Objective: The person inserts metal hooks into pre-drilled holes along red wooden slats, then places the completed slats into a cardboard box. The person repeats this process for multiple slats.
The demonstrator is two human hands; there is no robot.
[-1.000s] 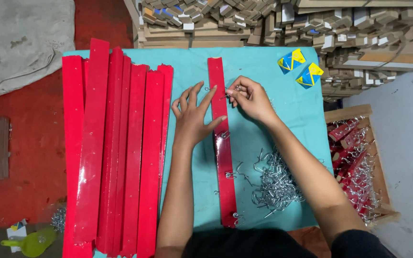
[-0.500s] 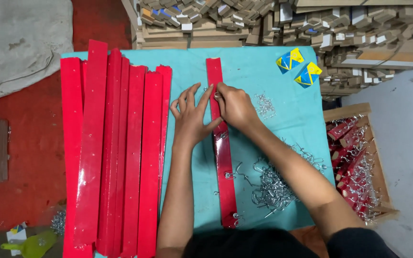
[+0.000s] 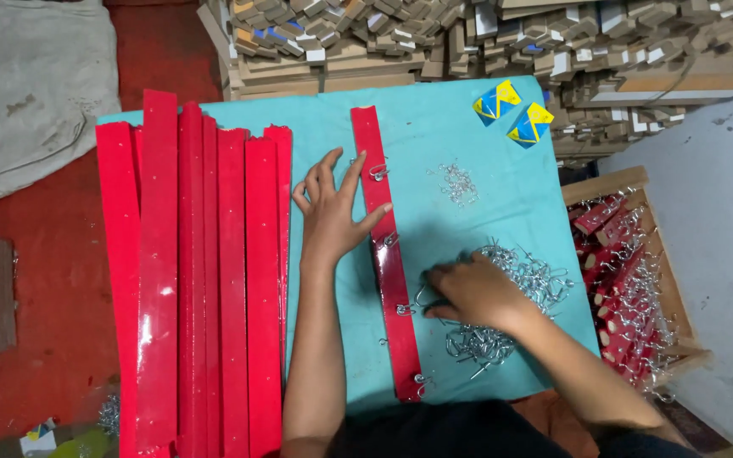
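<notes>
The left hand (image 3: 332, 212) lies flat with fingers spread wide. Its thumb and first finger press down on the long shiny red strip (image 3: 386, 254) that lies alone on the teal counter (image 3: 451, 127). It grips nothing; it just pins the strip in place. The right hand (image 3: 472, 293) rests just right of the strip, low down, with its grip curled into the big pile of silver metal hooks (image 3: 511, 305). I cannot tell if the fingers have closed on a hook, because the hand hides them.

To do this well, I think the flat hand should press firmly so the strip does not slide, and the other hand should pick only one hook, so no others come tangled with it.

Counting now. The lone strip has about five hooks in it, one near the left fingertips and the rest spaced down toward the person. Left of the flat hand lies a stack of red strips (image 3: 214, 271), about seven side by side. Above the right hand sits one small heap of hooks (image 3: 458, 182). Farther up are two blue and yellow packets (image 3: 512, 112). To the right stands one wooden crate (image 3: 629, 280) full of finished red pieces with hooks. Beyond the counter are too many stacked cardboard boxes (image 3: 468, 34) to count.
</notes>
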